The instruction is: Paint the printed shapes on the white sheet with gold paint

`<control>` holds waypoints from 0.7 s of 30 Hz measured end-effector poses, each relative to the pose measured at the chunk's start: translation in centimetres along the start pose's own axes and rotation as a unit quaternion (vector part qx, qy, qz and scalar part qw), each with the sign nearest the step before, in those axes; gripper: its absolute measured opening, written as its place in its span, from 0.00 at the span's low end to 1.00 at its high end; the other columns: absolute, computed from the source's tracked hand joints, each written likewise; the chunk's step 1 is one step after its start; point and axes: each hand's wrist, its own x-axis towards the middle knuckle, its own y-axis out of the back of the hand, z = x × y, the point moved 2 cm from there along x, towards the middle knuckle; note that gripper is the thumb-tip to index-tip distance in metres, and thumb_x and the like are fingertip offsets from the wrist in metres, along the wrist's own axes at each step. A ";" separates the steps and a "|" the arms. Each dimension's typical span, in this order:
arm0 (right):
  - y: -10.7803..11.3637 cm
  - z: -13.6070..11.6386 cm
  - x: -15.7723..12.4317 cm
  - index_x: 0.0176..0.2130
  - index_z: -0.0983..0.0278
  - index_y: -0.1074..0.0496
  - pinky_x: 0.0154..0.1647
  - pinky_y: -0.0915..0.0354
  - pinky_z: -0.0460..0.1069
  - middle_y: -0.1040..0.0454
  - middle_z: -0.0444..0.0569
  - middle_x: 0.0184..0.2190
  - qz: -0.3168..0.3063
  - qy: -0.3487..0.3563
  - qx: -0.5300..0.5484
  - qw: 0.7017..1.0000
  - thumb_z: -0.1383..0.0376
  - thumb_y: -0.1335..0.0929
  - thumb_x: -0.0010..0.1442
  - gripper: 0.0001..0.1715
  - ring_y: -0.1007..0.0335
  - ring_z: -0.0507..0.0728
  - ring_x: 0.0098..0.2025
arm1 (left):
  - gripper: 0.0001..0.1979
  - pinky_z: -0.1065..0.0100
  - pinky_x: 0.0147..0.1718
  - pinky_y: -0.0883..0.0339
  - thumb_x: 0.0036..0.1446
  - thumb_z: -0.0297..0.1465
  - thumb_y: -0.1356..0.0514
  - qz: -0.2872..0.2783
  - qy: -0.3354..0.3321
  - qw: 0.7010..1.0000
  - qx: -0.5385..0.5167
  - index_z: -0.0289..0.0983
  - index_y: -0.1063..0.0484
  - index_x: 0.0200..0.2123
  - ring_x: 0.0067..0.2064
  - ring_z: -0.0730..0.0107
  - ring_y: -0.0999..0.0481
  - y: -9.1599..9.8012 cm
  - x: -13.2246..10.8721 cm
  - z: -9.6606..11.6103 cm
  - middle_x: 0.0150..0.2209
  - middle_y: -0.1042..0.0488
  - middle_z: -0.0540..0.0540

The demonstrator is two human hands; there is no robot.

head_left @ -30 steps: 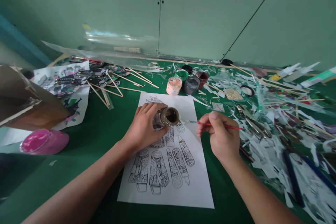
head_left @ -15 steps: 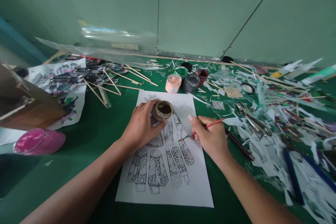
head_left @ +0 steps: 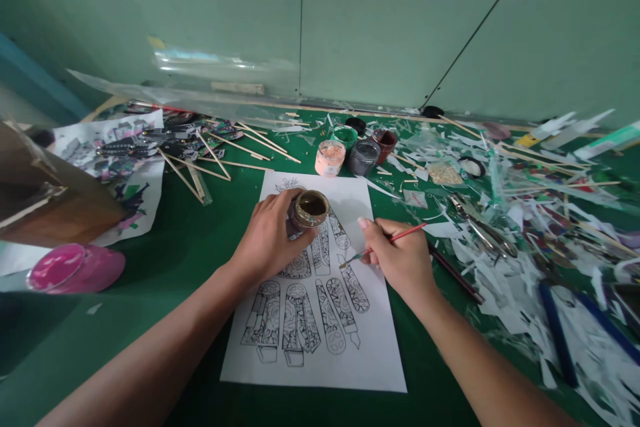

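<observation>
In the head view, a white paper sheet [head_left: 373, 360] printed with black outlined, patterned shapes lies on the green table. My left hand [head_left: 273, 233] is closed around a small paint jar [head_left: 311, 208] with dark brownish contents, held over the sheet's upper part. Pinched in my right hand [head_left: 400, 257] is a thin paintbrush [head_left: 407, 232] with a red handle. Its tip is at the upper end of a long outlined shape on the right of the sheet, where a small brownish mark shows. Whether the bristles press on the paper is hard to tell.
Behind the sheet stand open paint jars: peach [head_left: 330, 157], green [head_left: 345, 137], grey [head_left: 364, 157] and dark red [head_left: 385, 145]. Pliers [head_left: 483, 227], a dark pencil-like stick [head_left: 456, 273] and paper scraps [head_left: 525, 320] lie right. A pink jar [head_left: 77, 269] and cardboard box [head_left: 55, 200] sit left.
Almost nothing differs. Both hands keep their hold on the jar and the brush, and the brush tip stays at the same outlined shape, with at most a tiny shift.
</observation>
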 end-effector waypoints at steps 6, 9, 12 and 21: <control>0.0 0.0 -0.1 0.13 0.61 0.42 0.14 0.41 0.43 0.42 0.40 0.09 -0.007 0.008 -0.020 1.000 0.57 0.35 0.61 0.28 0.40 0.48 0.13 | 0.23 0.52 0.48 0.35 0.52 0.31 0.37 -0.002 0.003 1.000 0.004 0.38 0.39 0.50 0.48 0.54 0.29 0.0 0.0 0.0 0.47 0.28 0.41; 0.0 -0.1 -0.2 0.13 0.61 0.42 0.15 0.40 0.43 0.41 0.40 0.09 -0.005 0.011 -0.017 1.000 0.57 0.35 0.61 0.28 0.39 0.48 0.14 | 0.23 0.52 0.48 0.35 0.52 0.32 0.37 -0.003 0.006 1.000 0.006 0.38 0.39 0.50 0.49 0.53 0.29 0.0 0.0 0.1 0.47 0.28 0.41; 0.0 0.0 -0.1 0.13 0.61 0.43 0.15 0.40 0.44 0.42 0.40 0.09 -0.009 0.018 -0.023 1.000 0.56 0.35 0.60 0.29 0.39 0.48 0.14 | 0.23 0.52 0.48 0.35 0.52 0.32 0.37 -0.002 0.006 1.000 0.007 0.38 0.38 0.50 0.48 0.53 0.29 0.1 0.0 0.1 0.46 0.28 0.41; 0.0 -0.4 -0.1 0.15 0.60 0.40 0.14 0.38 0.45 0.44 0.38 0.08 0.016 -0.008 0.085 0.996 0.52 0.33 0.58 0.27 0.39 0.49 0.12 | 0.24 0.51 0.48 0.36 0.51 0.31 0.36 0.002 -0.006 1.000 -0.007 0.40 0.39 0.50 0.49 0.54 0.30 0.0 -0.1 0.1 0.48 0.28 0.42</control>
